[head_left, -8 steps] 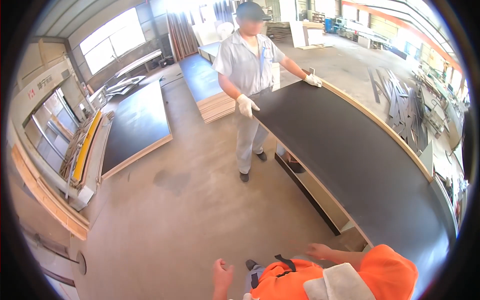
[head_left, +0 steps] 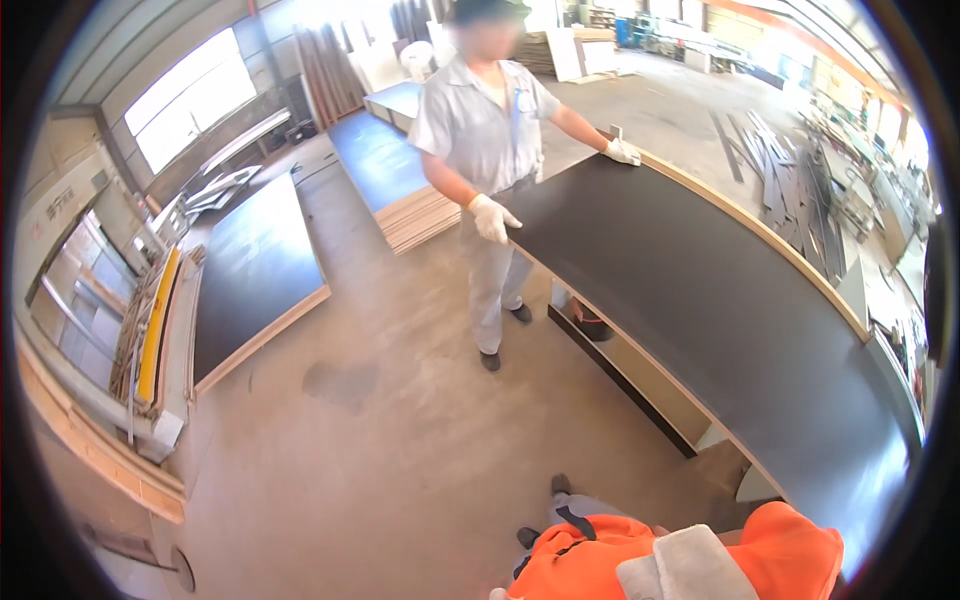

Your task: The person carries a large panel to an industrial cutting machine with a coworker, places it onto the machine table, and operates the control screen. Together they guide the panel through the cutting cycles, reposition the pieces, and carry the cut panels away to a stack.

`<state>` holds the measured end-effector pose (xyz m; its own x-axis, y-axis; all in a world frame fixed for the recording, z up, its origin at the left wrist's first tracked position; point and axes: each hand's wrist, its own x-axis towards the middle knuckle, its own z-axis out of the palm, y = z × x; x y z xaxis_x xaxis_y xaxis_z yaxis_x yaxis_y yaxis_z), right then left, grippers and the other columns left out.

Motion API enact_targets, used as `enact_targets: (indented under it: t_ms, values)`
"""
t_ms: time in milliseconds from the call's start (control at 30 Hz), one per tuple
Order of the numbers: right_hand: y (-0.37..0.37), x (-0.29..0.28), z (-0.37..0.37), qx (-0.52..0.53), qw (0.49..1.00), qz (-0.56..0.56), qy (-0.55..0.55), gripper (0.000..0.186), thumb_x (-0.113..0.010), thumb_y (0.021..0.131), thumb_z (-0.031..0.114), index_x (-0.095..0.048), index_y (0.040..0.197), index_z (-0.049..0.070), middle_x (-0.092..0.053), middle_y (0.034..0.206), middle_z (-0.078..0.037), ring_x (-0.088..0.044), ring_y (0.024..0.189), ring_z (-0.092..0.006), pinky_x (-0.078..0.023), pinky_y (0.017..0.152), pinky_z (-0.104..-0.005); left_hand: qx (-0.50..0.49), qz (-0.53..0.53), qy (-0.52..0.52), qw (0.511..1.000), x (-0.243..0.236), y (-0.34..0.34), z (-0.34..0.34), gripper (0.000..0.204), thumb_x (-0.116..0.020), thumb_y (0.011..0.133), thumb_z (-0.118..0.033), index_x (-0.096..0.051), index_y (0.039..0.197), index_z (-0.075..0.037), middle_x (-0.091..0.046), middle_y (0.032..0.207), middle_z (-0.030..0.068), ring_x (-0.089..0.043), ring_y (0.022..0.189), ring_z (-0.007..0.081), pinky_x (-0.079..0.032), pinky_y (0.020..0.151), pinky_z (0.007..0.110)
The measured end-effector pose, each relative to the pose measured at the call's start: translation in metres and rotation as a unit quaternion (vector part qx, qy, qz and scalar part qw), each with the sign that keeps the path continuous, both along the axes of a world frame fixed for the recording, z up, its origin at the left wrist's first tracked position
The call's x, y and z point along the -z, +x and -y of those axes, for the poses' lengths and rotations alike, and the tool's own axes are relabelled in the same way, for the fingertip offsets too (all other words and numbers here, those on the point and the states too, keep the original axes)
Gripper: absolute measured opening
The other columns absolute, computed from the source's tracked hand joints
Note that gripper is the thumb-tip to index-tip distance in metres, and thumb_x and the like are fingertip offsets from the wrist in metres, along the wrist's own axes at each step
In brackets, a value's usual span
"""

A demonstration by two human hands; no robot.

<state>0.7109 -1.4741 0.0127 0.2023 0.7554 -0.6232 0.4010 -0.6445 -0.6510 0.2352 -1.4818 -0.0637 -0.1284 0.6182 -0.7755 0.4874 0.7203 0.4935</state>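
A long black panel (head_left: 680, 300) with pale wooden edging extends diagonally toward my lower right, over a dark-edged frame (head_left: 610, 380). At its far end a co-worker (head_left: 480, 150) in grey work clothes grips it with two white-gloved hands, one at the near corner (head_left: 495, 218), one at the back edge (head_left: 620, 152). I am at the near end in an orange top (head_left: 780, 550). A sliver of skin, apparently my right hand (head_left: 660, 530), shows behind my clothing near the panel's lower edge; its fingers are hidden. My left hand is out of sight.
A stack of dark-topped boards (head_left: 260, 270) lies to the left beside machinery with a yellow bar (head_left: 158, 325). Another board stack (head_left: 375, 160) stands behind the co-worker. Loose strips and offcuts (head_left: 770, 170) lie along the right. Concrete floor (head_left: 360, 440) runs between me and the stacks.
My hands, visible earlier at the lower edge, have mostly gone from sight. My feet show farther forward and right. The view has shifted slightly; the co-worker still grips the panel.
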Motion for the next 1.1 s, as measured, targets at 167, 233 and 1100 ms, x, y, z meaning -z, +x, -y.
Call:
enact_targets:
  t_ms: [167, 233, 1100]
  values:
    - [-0.059, -0.018, -0.099, 0.236, 0.866, -0.329, -0.295, 0.033, -0.061, 0.09, 0.028, -0.069, 0.112, 0.006, -0.067, 0.12, -0.011, -0.065, 0.101, -0.0247, -0.052, 0.085, -0.0391, 0.089, 0.036, -0.015, 0.995, -0.04, -0.024, -0.07, 0.032, -0.063, 0.091, -0.024, -0.058, 0.11, 0.0, -0.063, 0.093, 0.0103, -0.059, 0.084, 0.0214, -0.049, 0.079, 0.036]
    - [-0.079, -0.066, -0.173, 0.127, 0.918, -0.261, -0.271, 0.042, -0.059, 0.091, 0.032, -0.066, 0.114, -0.002, -0.067, 0.119, -0.013, -0.065, 0.104, -0.0256, -0.053, 0.086, -0.0408, 0.11, 0.046, -0.003, 0.993, -0.057, -0.039, -0.116, 0.033, -0.06, 0.093, -0.026, -0.058, 0.112, 0.0, -0.064, 0.096, 0.012, -0.059, 0.087, 0.0235, -0.049, 0.081, 0.037]
    - [-0.301, -0.065, -0.278, 0.428, 0.901, 0.032, -0.06, 0.038, -0.064, 0.084, 0.04, -0.075, 0.098, 0.007, -0.072, 0.093, -0.019, -0.068, 0.087, -0.0331, -0.053, 0.082, -0.0422, 0.533, 0.467, 0.21, 0.673, -0.386, 0.17, -0.632, 0.009, -0.064, 0.087, 0.0, -0.066, 0.095, 0.003, -0.058, 0.082, 0.0007, -0.05, 0.07, 0.0058, -0.04, 0.061, 0.021]
